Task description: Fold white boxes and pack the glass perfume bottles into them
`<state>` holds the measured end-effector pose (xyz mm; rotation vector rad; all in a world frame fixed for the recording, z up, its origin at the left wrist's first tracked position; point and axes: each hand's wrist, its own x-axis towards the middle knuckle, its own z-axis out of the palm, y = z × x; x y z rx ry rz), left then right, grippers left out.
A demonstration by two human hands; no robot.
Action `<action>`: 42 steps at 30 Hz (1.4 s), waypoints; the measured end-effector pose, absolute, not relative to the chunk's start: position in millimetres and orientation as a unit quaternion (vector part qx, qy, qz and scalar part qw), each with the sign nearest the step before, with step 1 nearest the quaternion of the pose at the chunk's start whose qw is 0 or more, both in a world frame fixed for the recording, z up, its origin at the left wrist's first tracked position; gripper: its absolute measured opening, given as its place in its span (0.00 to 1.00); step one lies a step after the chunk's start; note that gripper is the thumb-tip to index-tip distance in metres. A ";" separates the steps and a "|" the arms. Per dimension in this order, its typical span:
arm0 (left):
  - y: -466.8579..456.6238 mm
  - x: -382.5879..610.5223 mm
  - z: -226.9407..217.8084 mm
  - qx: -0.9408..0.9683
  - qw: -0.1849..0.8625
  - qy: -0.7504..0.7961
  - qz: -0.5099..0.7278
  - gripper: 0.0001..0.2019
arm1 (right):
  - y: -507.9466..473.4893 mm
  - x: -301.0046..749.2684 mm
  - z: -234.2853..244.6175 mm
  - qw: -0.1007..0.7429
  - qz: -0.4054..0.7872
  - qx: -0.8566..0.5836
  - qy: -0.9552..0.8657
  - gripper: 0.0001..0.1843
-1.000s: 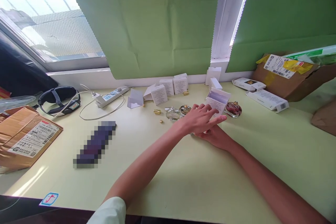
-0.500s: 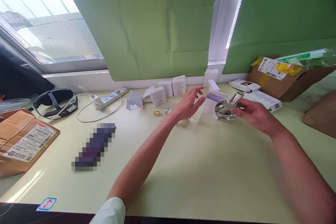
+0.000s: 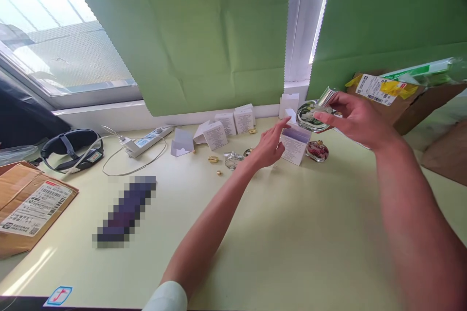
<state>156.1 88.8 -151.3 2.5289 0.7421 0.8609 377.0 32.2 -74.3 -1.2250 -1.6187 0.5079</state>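
Observation:
My right hand [image 3: 350, 116] grips a round clear glass perfume bottle [image 3: 312, 117] with a silver cap, holding it tilted above an open white printed box [image 3: 293, 148]. My left hand [image 3: 270, 146] is at that box's left side, fingers stretched out and apart, with no object in it; whether its fingertips touch the box I cannot tell. A round bottle with dark red contents [image 3: 317, 150] stands to the right of the box. Beyond my left wrist lies another clear glass bottle [image 3: 232, 160], with a gold cap [image 3: 213, 159] to its left.
Several white boxes [image 3: 215, 136] stand along the back by the green blind [image 3: 219, 34]. At left are a power strip [image 3: 146, 142], a headset [image 3: 73, 148], a pixelated dark object [image 3: 124, 211] and a cardboard box [image 3: 36, 206]. Another cardboard box [image 3: 386, 95] is at back right.
My right hand has lifted the clear bottle up and away from me, uncovering the dark red one. My left hand has shifted slightly down beside the open box. The view has tilted a little.

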 end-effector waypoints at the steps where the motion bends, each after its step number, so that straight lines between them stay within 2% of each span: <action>1: 90.1 155.1 -152.8 0.898 0.187 0.261 0.301 0.38 | 33.5 376.4 -75.5 0.491 0.222 -0.502 -0.677 0.15; 7: 96.4 153.8 -159.5 0.900 0.187 0.246 0.308 0.34 | 39.1 376.1 -77.4 0.437 0.242 -0.474 -0.725 0.15; 25: 98.4 150.8 -151.3 0.878 0.221 0.280 0.320 0.31 | 45.9 373.3 -84.0 0.435 0.253 -0.428 -0.751 0.14; 29: 100.4 148.4 -151.0 0.864 0.229 0.301 0.332 0.26 | 49.0 369.5 -88.2 0.410 0.216 -0.429 -0.775 0.15; 35: 102.6 143.9 -147.3 0.865 0.239 0.286 0.335 0.12 | 50.9 370.6 -90.9 0.376 0.199 -0.447 -0.787 0.15; 42: 102.1 139.7 -140.9 0.879 0.249 0.277 0.298 0.06 | 45.0 372.5 -85.7 0.362 0.167 -0.477 -0.783 0.15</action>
